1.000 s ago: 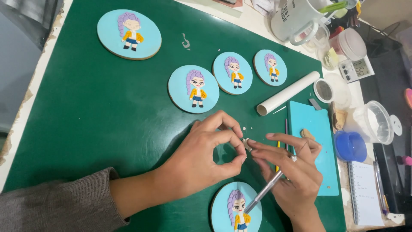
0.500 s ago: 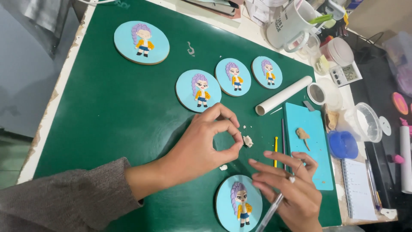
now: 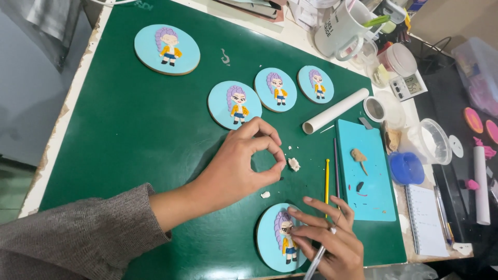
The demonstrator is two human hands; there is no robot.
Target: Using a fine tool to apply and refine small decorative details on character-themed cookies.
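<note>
My left hand (image 3: 236, 168) pinches thumb to forefinger beside a pale clay lump (image 3: 294, 164) on the green mat (image 3: 129, 129); whether that grip holds anything, I can't tell. My right hand (image 3: 327, 243) grips a thin tool (image 3: 315, 262) over the near round plaque (image 3: 277, 238). Four plaques, a white roller (image 3: 334, 110) and a teal board (image 3: 371, 176) crowd the desk beyond.
</note>
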